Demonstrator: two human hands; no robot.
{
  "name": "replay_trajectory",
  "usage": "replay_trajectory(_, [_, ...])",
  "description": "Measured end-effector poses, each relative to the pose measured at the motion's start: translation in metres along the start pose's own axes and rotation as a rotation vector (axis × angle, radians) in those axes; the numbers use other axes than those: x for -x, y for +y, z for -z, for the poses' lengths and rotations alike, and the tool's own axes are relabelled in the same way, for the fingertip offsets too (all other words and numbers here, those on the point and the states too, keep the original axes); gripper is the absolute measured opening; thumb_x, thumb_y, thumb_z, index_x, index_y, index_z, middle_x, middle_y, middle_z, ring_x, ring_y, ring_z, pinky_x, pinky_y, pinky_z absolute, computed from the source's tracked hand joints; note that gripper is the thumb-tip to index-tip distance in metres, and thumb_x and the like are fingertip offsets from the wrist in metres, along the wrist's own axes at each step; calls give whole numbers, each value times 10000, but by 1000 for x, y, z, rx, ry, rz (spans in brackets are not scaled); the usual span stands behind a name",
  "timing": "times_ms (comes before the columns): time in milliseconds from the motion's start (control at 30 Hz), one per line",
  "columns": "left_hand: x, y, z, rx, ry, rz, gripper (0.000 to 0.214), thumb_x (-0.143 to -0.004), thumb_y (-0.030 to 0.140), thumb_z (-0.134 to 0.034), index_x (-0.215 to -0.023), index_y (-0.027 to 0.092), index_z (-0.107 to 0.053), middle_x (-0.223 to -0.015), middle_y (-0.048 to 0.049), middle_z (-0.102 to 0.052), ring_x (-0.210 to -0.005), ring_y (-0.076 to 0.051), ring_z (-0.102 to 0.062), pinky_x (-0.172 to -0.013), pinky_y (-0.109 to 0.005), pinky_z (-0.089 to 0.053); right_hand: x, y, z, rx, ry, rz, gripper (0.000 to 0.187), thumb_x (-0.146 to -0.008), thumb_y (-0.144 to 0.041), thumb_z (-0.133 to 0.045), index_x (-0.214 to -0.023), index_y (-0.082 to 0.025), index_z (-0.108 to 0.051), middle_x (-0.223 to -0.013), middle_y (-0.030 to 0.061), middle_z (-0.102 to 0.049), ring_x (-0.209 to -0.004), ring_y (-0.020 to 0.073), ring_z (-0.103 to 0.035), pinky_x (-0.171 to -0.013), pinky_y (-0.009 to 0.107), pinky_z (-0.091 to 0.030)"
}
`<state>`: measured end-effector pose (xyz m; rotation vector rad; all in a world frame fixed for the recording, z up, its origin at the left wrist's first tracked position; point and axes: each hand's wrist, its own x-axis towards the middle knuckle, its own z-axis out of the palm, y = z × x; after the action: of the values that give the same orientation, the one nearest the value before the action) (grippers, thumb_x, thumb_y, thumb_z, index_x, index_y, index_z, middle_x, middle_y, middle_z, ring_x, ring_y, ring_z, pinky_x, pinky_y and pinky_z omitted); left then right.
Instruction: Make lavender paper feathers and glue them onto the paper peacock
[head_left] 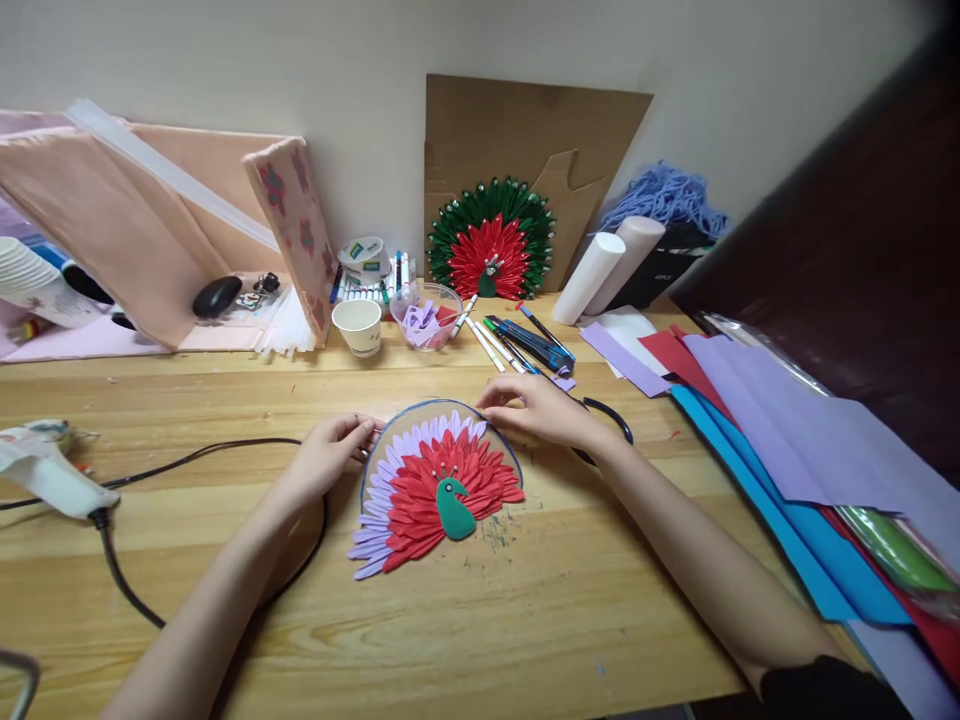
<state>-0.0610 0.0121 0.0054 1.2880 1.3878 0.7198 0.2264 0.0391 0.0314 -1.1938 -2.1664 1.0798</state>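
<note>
Hands meeting at a pale wooden table (570, 630), you hold a paper peacock (427, 470) by its rim in the head view, the piece lying near the middle of the tabletop with its green body toward you. Your left hand (334, 455) pinches the left edge between thumb and fingers; your right hand (529, 405) grasps the upper right edge, its fingers bent. Dark specks (495, 525) dot the wood just beside the peacock's right side. To your left, a white glue gun (60, 475) rests on the table, a black cable (202, 452) looping behind your left forearm. Along the back stand a pink box (112, 235), a paper cup (358, 328) and a clear bowl (427, 346) of purple and red scraps (420, 322), with loose pens (486, 345) beside it. Against the plain pale wall (345, 60) leans a cardboard sheet (525, 125), a green-and-red peacock (491, 255) upright before it. Farther right are two white rolls (596, 275), a heap of blue yarn (667, 195) and overlapping blue sheets (757, 500) and purple sheets (802, 420), below a dark surface (847, 220) that fills the room's right side.
</note>
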Motion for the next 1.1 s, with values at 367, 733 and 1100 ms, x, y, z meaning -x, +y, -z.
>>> replay_trajectory(367, [-1,-6,-8,-106,70,-59,385,-690,483,-562,-862,149,-645,-952,-104,-679,-882,-229,-606,-733,-321,-468,-4,8,0,424,-119,302,108,-844,-165,-560,-813,-189,-660,-854,44,-592,-863,158,-511,-762,286,-402])
replay_trajectory(733, [-2,-11,-10,-134,85,-98,321,-738,424,-528,-851,147,-645,-886,-89,-677,-826,-213,-604,-760,-332,-462,-3,5,-4,524,-125,365,79,-823,-186,-567,-804,-186,-644,-922,63,-567,-995,207,-427,-839,336,-390])
replay_trajectory(1100, [-3,-14,-11,-164,104,-103,317,-749,417,-512,-856,152,-650,-892,-81,-678,-842,-212,-605,-776,-321,-456,-5,5,-8,607,-160,400,108,-818,-138,-507,-805,-171,-609,-917,82,-559,-1012,219,-427,-851,350,-406])
